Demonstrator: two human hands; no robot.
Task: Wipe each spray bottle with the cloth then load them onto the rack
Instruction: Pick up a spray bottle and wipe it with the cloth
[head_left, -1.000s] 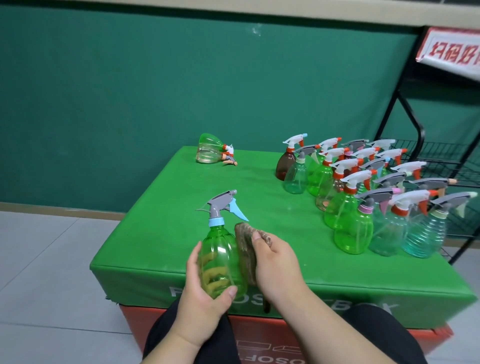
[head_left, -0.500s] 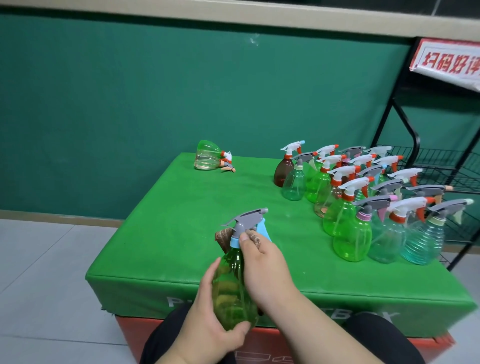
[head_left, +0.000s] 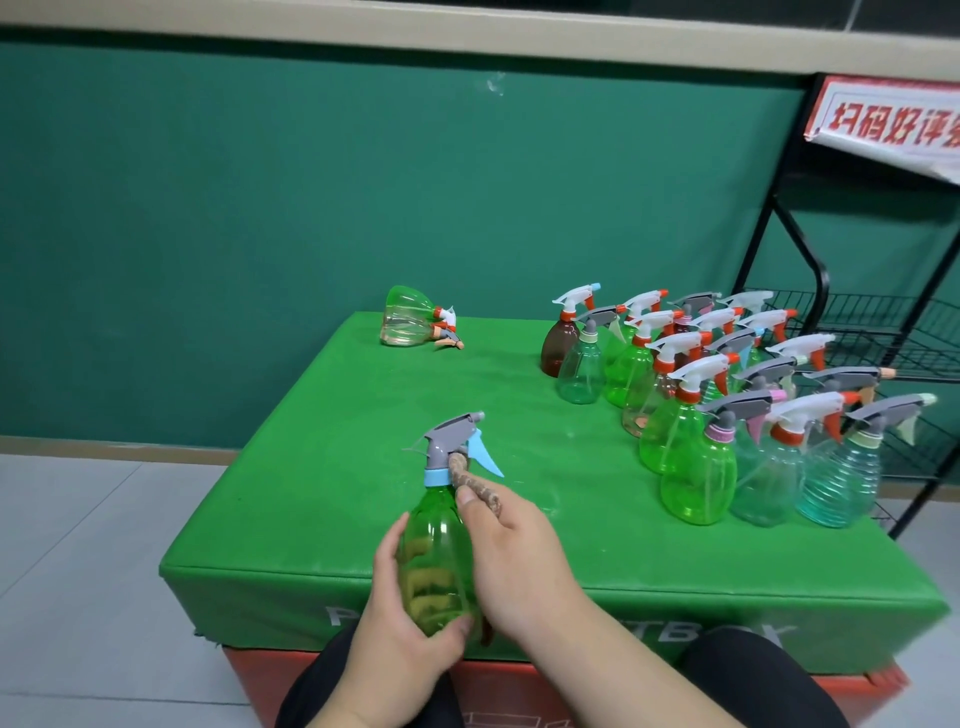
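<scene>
At the near edge of the desk (head_left: 363, 467), a person holds a green spray bottle (head_left: 435, 525) upright, close to their lap. The left hand (head_left: 400, 623) is wrapped round the fat lower part of the bottle. Its thumb is on the near side, and its curled fingers show through the plastic on the far side. The right hand (head_left: 519, 561) grips a brown cloth (head_left: 475, 486) and presses it on the right side of the bottle. The cloth reaches up to the neck, just under the grey top and the light blue trigger. On the right side of the desk stands a big bunch of other spray bottles (head_left: 696, 467), close together in rows. Most are green, some are clear or pale blue, and one at the far end is brown. Near the far edge, more to the left, two bottles (head_left: 408, 319) lie on their sides, touching. A black wire rack (head_left: 883, 322) stands just beside the right edge of the desk. A red and white sign (head_left: 888, 124) hangs at its top. Behind it all is a dark green wall (head_left: 260, 208).
</scene>
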